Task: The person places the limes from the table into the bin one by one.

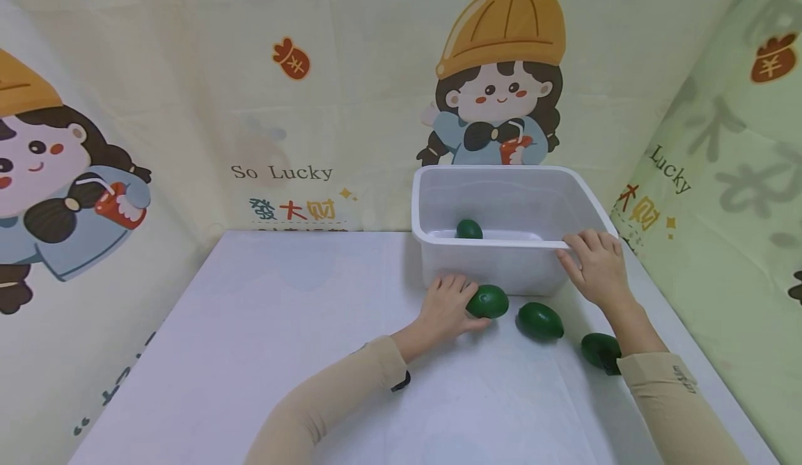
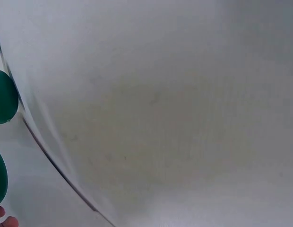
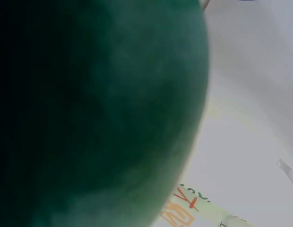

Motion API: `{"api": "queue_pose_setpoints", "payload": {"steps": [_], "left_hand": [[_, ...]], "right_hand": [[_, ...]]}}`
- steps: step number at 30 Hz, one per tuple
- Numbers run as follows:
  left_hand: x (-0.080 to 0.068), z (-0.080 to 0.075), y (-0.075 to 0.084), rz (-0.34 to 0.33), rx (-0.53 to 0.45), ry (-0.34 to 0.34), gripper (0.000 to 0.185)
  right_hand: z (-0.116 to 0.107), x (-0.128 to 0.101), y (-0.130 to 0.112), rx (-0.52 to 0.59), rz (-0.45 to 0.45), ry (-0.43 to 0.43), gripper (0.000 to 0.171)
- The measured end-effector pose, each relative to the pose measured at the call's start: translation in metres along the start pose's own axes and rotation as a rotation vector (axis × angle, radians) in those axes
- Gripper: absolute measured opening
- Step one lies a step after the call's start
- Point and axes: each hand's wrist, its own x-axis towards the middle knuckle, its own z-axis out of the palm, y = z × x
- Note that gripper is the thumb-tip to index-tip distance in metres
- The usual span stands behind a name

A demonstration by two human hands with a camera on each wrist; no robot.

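Observation:
In the head view, my left hand (image 1: 446, 306) holds a smooth green avocado (image 1: 489, 301) between fingers and thumb, at the front wall of the white plastic bin (image 1: 495, 263). My right hand (image 1: 598, 266) grips the bin's front right rim, thumb on the outside and fingers over the edge. A second avocado (image 1: 539, 321) lies just right of the held one. A third avocado (image 1: 600, 351) is partly covered by my right wrist and its dark camera; an avocado (image 3: 113, 104) fills much of the right wrist view. Inside the bin sits another avocado (image 1: 469, 229).
The bin stands at the back right of the white table (image 1: 282, 326), close to the patterned cloth backdrop (image 1: 351, 103). Cloth also hangs along the left and right sides. In the left wrist view, avocados (image 2: 4, 97) and fingertips (image 2: 9, 222) show only at the left edge.

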Motion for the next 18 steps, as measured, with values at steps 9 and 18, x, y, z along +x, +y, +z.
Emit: {"api": "queue_pose_setpoints", "payload": {"steps": [9, 18], "left_hand": [[0.0, -0.009, -0.003, 0.013, -0.026, 0.007, 0.063], [-0.001, -0.016, -0.005, 0.022, -0.051, 0.027, 0.062]], "right_hand": [[0.001, -0.001, 0.001, 0.004, -0.004, 0.005, 0.067], [0.0, 0.0, 0.001, 0.013, -0.007, 0.001, 0.066]]}}
